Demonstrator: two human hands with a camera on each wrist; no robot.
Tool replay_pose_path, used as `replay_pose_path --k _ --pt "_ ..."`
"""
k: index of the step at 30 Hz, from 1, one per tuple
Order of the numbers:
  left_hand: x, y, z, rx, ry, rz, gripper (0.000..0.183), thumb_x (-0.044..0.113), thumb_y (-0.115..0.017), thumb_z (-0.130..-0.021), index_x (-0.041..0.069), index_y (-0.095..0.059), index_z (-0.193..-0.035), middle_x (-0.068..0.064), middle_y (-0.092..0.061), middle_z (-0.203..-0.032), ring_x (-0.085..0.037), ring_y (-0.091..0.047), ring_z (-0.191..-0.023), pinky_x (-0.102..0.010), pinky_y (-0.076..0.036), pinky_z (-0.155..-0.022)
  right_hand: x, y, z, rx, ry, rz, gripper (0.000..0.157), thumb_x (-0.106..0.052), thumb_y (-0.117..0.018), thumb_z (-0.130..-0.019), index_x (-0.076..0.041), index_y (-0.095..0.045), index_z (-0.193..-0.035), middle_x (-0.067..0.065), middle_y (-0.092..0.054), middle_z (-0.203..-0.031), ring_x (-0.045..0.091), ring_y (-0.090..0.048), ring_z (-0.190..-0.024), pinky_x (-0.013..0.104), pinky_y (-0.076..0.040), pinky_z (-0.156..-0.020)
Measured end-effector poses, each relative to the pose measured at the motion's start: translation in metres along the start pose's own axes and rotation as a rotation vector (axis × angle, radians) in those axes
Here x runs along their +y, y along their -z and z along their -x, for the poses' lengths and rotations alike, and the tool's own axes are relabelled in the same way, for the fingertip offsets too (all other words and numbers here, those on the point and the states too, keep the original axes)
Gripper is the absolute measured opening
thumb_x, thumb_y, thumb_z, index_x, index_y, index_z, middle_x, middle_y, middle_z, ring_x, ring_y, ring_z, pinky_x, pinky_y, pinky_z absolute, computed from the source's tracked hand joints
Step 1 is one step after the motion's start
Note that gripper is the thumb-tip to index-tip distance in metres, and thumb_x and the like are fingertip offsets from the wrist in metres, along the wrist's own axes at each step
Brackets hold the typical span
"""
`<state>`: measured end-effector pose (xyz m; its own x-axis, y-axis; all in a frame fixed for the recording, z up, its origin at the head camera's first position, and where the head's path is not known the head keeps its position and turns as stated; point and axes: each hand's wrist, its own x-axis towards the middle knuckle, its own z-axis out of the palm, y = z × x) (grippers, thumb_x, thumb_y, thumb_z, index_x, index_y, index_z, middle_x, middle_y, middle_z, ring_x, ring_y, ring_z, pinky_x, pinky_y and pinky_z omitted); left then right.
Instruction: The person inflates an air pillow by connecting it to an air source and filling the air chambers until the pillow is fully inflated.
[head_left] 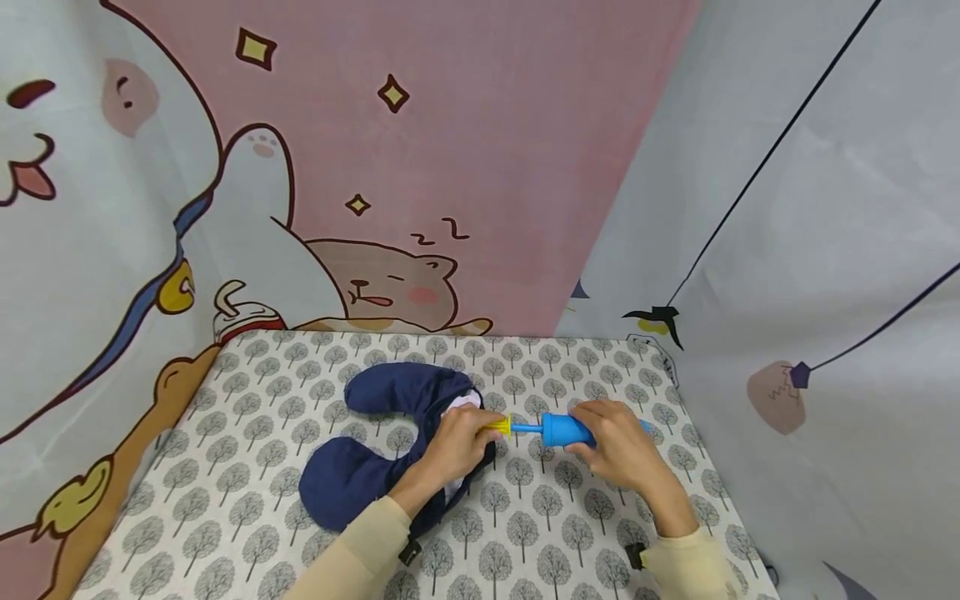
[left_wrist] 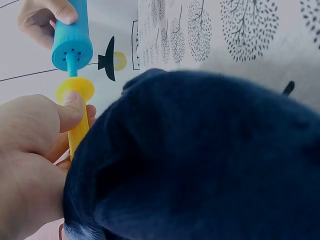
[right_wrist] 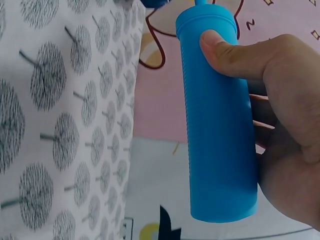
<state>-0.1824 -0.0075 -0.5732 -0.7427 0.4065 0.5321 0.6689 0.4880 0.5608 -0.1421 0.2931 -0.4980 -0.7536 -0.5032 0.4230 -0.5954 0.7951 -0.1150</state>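
A blue hand pump (head_left: 561, 430) is held nearly level over the table, its thin rod partly drawn out. My left hand (head_left: 454, 442) grips its yellow handle (left_wrist: 78, 135), the thumb against the round yellow flange. The right hand (head_left: 618, 443) is wrapped round the ribbed blue barrel (right_wrist: 217, 125), thumb near the rod end. Under my left hand and forearm lies a navy U-shaped neck pillow (head_left: 393, 387), its opening facing left. Whitish material (head_left: 455, 490) shows along the pillow's right side, partly hidden by that hand. The pillow fills much of the left wrist view.
A white cloth printed with grey trees (head_left: 247, 467) covers the table. Behind it hangs a pink and white curtain (head_left: 495, 167) with cartoon animals, and a pale curtain (head_left: 825, 208) closes off the right side. Dark straps show near both cuffs.
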Motion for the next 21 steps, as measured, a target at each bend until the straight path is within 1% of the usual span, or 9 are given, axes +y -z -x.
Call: replay_pose_path --k 2,6,13,17,21 --pt "0.000 0.000 0.001 0.001 -0.013 0.009 0.027 0.011 -0.088 -0.096 0.011 -0.088 -0.123 -0.005 -0.089 -0.110 -0.016 -0.074 -0.084 -0.026 -0.058 -0.073 -0.004 -0.004 -0.004 0.003 0.011 -0.002 0.055 -0.021 -0.105 -0.078 0.004 -0.082 -0.121 0.019 -0.084 -0.118 0.037 -0.079 -0.107 0.056 -0.065 -0.095" --pt "0.007 0.002 0.001 -0.020 -0.002 0.028 0.025 0.008 -0.086 -0.097 0.008 -0.088 -0.123 -0.008 -0.089 -0.109 -0.016 -0.073 -0.084 -0.024 -0.057 -0.073 -0.013 -0.013 -0.011 -0.011 0.008 -0.022 0.055 -0.021 -0.106 -0.076 0.003 -0.082 -0.120 0.017 -0.084 -0.117 0.034 -0.078 -0.105 0.054 -0.065 -0.094" --pt "0.027 0.012 -0.005 -0.090 0.061 -0.008 0.026 0.005 -0.084 -0.099 0.004 -0.086 -0.125 -0.012 -0.088 -0.114 -0.022 -0.076 -0.089 -0.027 -0.058 -0.076 -0.022 -0.020 -0.019 -0.046 -0.008 -0.032 0.054 -0.023 -0.106 -0.078 0.000 -0.082 -0.121 0.014 -0.084 -0.118 0.032 -0.078 -0.108 0.051 -0.065 -0.095" --pt "0.029 0.013 -0.006 -0.104 0.079 -0.009 0.026 0.004 -0.084 -0.100 0.005 -0.086 -0.126 -0.013 -0.088 -0.114 -0.023 -0.076 -0.089 -0.025 -0.057 -0.075 -0.021 -0.019 -0.018 -0.068 -0.029 -0.042 0.054 -0.024 -0.105 -0.080 -0.001 -0.082 -0.124 0.014 -0.083 -0.121 0.032 -0.078 -0.110 0.052 -0.065 -0.097" --pt "0.029 0.013 -0.006 -0.105 0.087 -0.007 0.026 0.006 -0.082 -0.101 0.007 -0.086 -0.127 -0.011 -0.088 -0.114 -0.022 -0.077 -0.089 -0.024 -0.058 -0.075 -0.012 -0.013 -0.010 -0.083 -0.067 -0.055 0.051 -0.024 -0.103 -0.083 -0.004 -0.081 -0.125 0.013 -0.083 -0.124 0.032 -0.079 -0.113 0.054 -0.065 -0.099"
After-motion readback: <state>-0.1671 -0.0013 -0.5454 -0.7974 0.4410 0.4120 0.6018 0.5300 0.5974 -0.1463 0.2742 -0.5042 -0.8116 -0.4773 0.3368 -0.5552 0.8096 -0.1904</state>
